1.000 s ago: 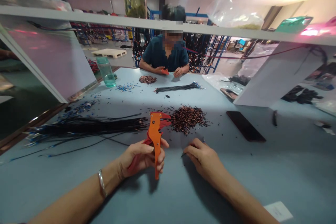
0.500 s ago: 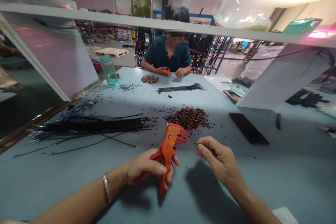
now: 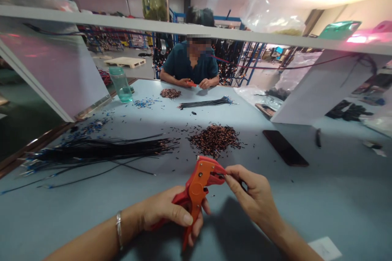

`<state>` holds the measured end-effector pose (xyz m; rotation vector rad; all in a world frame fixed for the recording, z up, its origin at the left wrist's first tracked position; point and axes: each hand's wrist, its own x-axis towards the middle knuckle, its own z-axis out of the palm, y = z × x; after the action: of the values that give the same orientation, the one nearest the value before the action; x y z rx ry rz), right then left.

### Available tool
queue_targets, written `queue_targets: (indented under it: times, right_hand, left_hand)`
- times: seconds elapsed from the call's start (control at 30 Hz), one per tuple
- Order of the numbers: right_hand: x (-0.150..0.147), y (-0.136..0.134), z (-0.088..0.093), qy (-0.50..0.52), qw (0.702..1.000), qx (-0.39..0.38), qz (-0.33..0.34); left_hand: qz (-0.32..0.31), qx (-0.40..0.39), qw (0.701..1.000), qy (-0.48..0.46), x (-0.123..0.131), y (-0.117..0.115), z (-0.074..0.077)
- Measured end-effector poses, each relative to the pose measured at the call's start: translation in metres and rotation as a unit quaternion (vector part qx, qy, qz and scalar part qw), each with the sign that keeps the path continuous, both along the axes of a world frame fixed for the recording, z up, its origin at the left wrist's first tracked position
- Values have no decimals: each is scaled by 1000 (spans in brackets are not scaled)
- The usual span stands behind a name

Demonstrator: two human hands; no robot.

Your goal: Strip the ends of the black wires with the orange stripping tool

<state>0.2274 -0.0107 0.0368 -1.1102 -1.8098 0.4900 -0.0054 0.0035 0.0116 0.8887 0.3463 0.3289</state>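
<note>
My left hand (image 3: 171,216) is wrapped round the handles of an orange wire stripper (image 3: 200,181), whose jaws point right. My right hand (image 3: 254,197) is pinched at the stripper's jaws, holding a short thin wire piece that is mostly hidden by the fingers. Beyond them lies a pile of short copper-tipped wire pieces (image 3: 216,138). A bundle of long black wires (image 3: 101,149) lies to the left on the blue-grey table (image 3: 330,195).
A black phone (image 3: 284,147) lies to the right. A person sits across the table with a second wire bundle (image 3: 206,102) and small pile (image 3: 170,93). A green bottle (image 3: 120,84) stands back left. White slanted shelf supports (image 3: 61,73) flank the table. A white card (image 3: 325,248) lies near right.
My left hand tilted the stripper and brought it nearer and rightward. My right hand lifted from the table with the wire piece and met the stripper's jaws.
</note>
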Motion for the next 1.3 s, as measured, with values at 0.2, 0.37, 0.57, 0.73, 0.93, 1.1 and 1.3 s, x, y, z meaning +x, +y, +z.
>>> queue_targets:
  times: [0.2,0.37,0.57,0.73,0.93,1.1,1.3]
  right_hand:
    - [0,-1,-2,-8,1000,-5,-12]
    - [0,-1,-2,-18,1000,-11,-9]
    - [-2,0,-3,-8,1000,-11,1]
    - [-3,-1,-2,-9,1000,-6,7]
    - [-3,-3,1,-20,1000,-1,1]
    - [-3,-3,3,-28,999,17,-1]
    - [-3,-3,4,-35,999,31,-2]
  left_hand:
    - [2,-5,1000,0,-1,1,-2]
    - [14,-1,1000,-6,-1,1,-5]
    - [13,-3,1000,3,-2,1,-5]
    - [20,-15,1000,15,-2,-1,-1]
    - [27,-14,999,39,-1,-3,1]
    - [32,0,998,51,-1,-3,-1]
    - [31,-10,999,36,2,-6,2]
